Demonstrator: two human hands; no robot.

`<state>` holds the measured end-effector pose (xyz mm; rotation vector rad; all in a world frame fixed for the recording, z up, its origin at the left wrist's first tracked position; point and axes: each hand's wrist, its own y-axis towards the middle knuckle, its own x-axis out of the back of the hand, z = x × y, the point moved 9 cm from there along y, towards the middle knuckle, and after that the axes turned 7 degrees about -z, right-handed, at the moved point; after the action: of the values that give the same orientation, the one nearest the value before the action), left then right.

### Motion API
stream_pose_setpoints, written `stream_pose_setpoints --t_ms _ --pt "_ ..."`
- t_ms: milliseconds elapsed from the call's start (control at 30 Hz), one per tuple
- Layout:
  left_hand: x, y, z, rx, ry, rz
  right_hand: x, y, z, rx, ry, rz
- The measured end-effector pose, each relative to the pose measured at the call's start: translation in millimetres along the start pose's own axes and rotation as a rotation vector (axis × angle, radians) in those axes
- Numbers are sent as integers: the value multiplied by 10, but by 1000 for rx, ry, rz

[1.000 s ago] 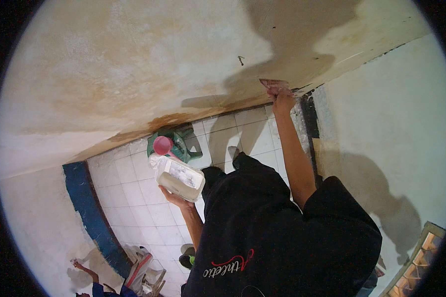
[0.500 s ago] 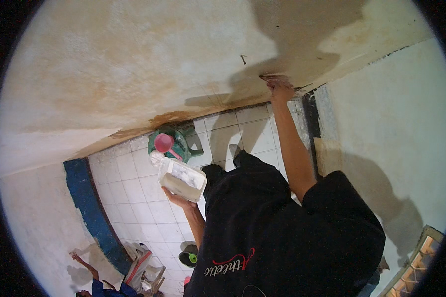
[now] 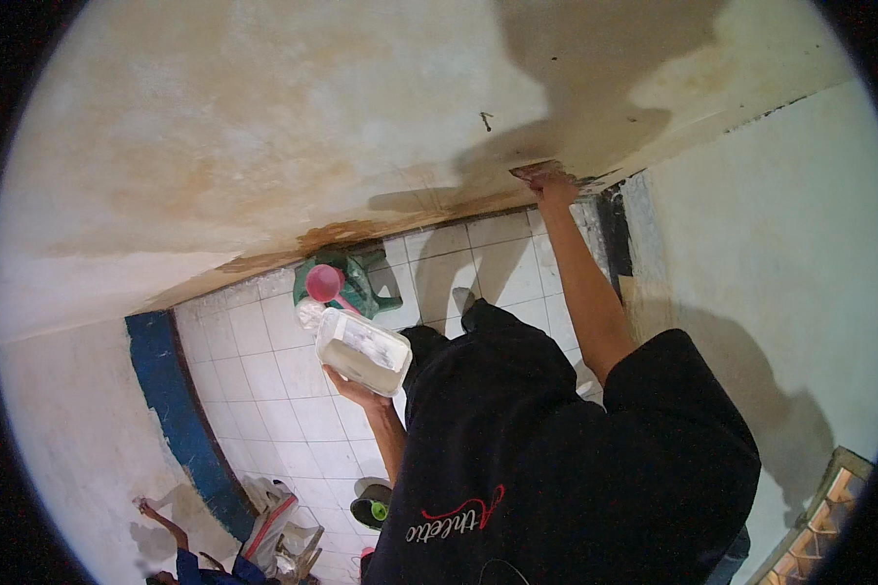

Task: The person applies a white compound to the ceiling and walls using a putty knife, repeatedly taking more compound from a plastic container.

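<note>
My left hand [image 3: 358, 390] grips a white rectangular tub [image 3: 400, 357] from its near left side. Inside the tub is a pale paste or liquid, with white smears on the inner wall. Out at the far wall [image 3: 293, 127], my right hand [image 3: 553, 185] is closed around a flat, thin-edged scraper [image 3: 529, 174] pressed to the stained surface, low and near the corner. My fingers and shadow partly hide the scraper, so its full shape cannot be made out. A nail [image 3: 486, 121] sticks out of the wall above it.
A green plastic stool [image 3: 385, 303] bears a pink dipper [image 3: 324, 283], with a whitish bag [image 3: 308, 313] beside it. Farther left are a dark bucket [image 3: 366, 507], a white sack [image 3: 268, 531] and another person's arm [image 3: 171, 526] reaching to the left wall. A window grille [image 3: 815, 531] is at lower right.
My right hand and the scraper have moved slightly down along the wall. The tub has shifted a little to the right in my left hand.
</note>
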<state>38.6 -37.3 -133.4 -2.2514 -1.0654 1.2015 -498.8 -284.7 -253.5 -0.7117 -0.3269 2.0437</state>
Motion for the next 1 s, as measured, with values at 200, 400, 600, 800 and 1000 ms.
stream_pose_setpoints --t_ms 200,400,600,800,1000 --pt "-52 -19 1 -9 0 4 -266 -80 342 40 -61 65" --pt "-16 -58 1 -19 5 -10 -370 -671 1443 122 136 102" --pt "29 9 37 25 -11 -18 63 -876 1762 164 356 27" --pt "-30 -91 -18 -3 43 -39 -112 -639 1822 107 564 188" --pt "-316 -19 104 80 22 74 317 434 783 94 98 118"
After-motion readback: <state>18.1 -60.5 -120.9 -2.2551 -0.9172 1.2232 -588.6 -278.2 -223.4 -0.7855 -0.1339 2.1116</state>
